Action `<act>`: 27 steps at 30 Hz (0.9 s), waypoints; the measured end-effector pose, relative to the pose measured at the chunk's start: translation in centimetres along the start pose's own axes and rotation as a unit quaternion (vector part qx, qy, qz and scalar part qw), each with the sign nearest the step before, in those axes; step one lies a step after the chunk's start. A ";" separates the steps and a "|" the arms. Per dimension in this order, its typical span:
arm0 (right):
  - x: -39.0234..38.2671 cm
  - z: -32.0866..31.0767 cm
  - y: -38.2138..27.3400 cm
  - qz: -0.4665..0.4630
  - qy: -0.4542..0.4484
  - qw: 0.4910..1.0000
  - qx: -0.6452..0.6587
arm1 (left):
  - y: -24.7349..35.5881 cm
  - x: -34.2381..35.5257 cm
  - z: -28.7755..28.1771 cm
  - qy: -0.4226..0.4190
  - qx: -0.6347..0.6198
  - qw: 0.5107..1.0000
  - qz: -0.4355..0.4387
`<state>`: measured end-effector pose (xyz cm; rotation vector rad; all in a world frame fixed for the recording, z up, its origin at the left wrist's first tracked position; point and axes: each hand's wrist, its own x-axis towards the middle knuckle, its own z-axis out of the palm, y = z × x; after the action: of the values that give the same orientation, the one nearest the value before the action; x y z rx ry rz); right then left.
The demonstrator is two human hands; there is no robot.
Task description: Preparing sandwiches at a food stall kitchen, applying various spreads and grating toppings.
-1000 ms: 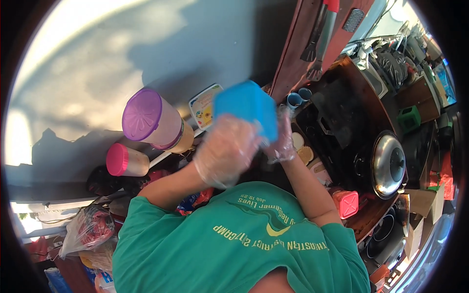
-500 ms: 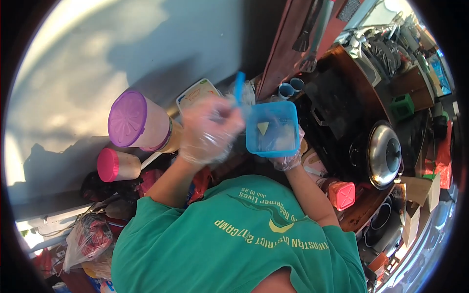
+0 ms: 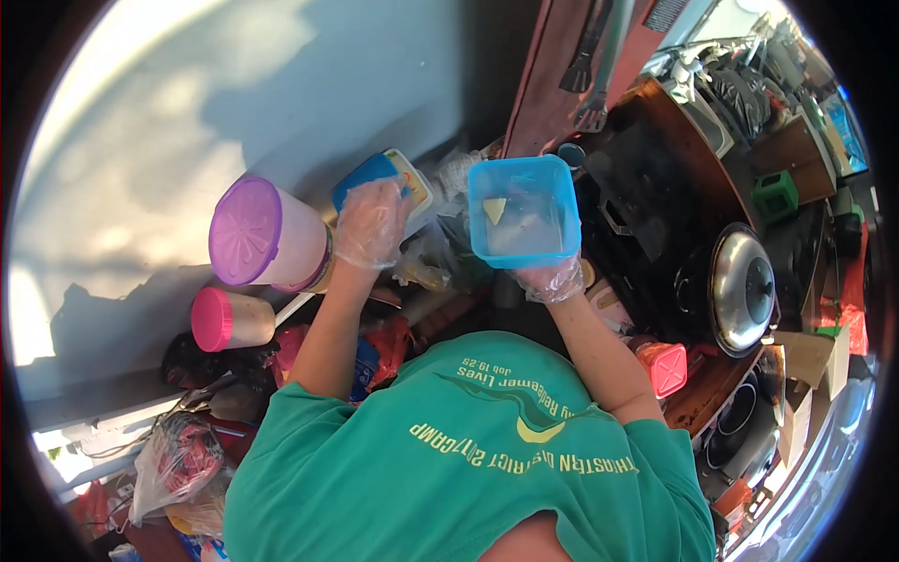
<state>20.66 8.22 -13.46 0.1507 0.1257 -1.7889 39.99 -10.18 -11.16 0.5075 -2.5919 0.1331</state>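
Observation:
My right hand [image 3: 552, 279], in a clear plastic glove, grips a square blue plastic container [image 3: 524, 260] from below and along its near side. Inside lies a small pale yellow wedge [image 3: 494, 211], with the rest of the bottom bare or cloudy. To the left, my gloved left hand [image 3: 373, 223] has its fingers on a flat blue lid [image 3: 363, 174]. That lid partly covers a white tub [image 3: 420, 192] with a printed top near the wall. How the left fingertips meet the lid is hard to see.
A tall jar with a purple lid [image 3: 245, 231] and a smaller pink-lidded jar [image 3: 213, 318] stand left. Crumpled clear bags [image 3: 454, 178] lie between my hands. Rightward are a black stove [image 3: 641, 187], a domed metal pot lid [image 3: 742, 290] and a red-lidded container [image 3: 667, 369]. Tongs [image 3: 599, 94] hang ahead.
My left hand has moved left with the blue lid, from beside the container to over the white tub. My right hand has raised the container slightly away from me.

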 end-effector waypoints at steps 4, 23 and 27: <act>2.7 1.2 2.3 -0.018 -0.139 0.981 -0.133 | 4.3 1.5 -6.4 -0.040 -0.365 0.860 -0.354; 11.7 -0.4 7.0 -0.144 -0.084 0.714 -0.680 | 1.2 1.3 -6.4 -0.014 -0.035 0.931 -0.364; 10.8 0.0 6.7 -0.242 -0.085 0.535 -0.805 | 0.8 0.4 -5.7 -0.065 0.058 0.939 -0.332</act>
<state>24.87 -3.67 -15.29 -1.5214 1.7273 -1.4767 41.94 -8.57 -5.99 1.4374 -2.3916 0.0202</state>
